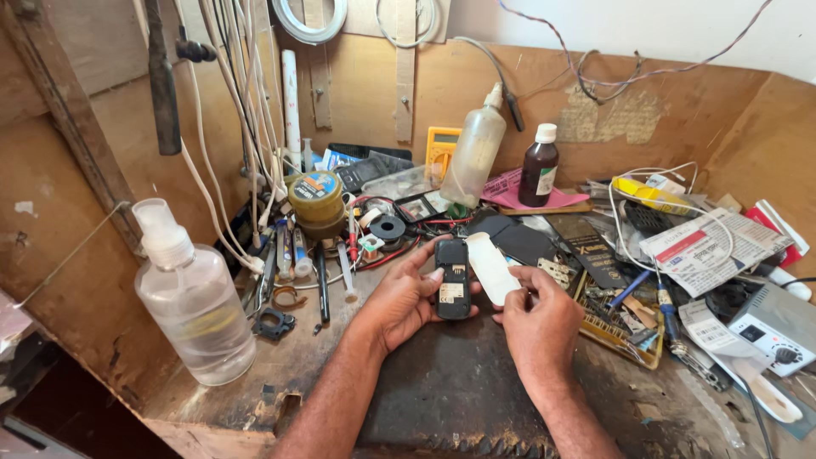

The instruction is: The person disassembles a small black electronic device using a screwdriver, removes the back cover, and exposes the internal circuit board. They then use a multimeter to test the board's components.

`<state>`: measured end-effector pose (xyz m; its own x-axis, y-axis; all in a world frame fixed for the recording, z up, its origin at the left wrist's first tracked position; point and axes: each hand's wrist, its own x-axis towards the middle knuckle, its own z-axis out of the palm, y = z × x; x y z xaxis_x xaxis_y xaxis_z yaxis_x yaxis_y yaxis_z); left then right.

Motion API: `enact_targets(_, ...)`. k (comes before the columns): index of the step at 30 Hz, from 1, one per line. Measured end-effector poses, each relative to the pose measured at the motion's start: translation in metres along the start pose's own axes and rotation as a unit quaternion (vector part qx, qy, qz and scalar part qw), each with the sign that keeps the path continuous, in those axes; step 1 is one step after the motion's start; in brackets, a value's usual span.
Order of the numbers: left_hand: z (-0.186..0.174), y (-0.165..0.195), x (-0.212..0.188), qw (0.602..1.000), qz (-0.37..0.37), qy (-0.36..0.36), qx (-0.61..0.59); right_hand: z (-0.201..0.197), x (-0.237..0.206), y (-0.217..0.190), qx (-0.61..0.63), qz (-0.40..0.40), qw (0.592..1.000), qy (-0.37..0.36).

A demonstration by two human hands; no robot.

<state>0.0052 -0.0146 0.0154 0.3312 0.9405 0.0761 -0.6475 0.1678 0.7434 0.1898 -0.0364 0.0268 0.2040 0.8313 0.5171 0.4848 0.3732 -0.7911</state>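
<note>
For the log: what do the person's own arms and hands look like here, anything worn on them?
Two bare forearms come in from the bottom edge. No sleeves, gloves or wristbands show on the visible parts. The left hand and right hand are bare, with short nails; I can make out no rings or watch. Light hair shows on the forearms. Elbows and upper arms are out of frame.

The left hand (406, 297) covers the left edge of the dark phone (452, 279), and its palm is hidden. The right hand (541, 321) hides the lower end of the white strip (493, 268) right of the phone. The phone's small label is too small to read. Both forearms are cut off by the bottom edge.
</note>
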Motion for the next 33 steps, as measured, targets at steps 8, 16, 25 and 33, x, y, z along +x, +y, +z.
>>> enact_targets(8, -0.002, -0.003, 0.002, 1.0, 0.019, -0.001, 0.022, 0.0, 0.001, 0.001, 0.02, 0.026, 0.999, -0.014)
enact_targets(16, -0.016, -0.015, 0.013, 0.999, 0.033, 0.021, 0.013, -0.002, -0.004, -0.005, -0.063, -0.061, 0.996, 0.001)
enact_targets(25, -0.025, -0.017, 0.019, 0.997, 0.022, 0.07, 0.0, 0.003, -0.016, -0.018, -0.135, -0.364, 0.918, -0.081)
enact_targets(33, -0.014, -0.013, 0.012, 0.995, 0.046, 0.076, 0.041, 0.001, -0.014, -0.021, -0.086, -0.195, 0.975, -0.06)
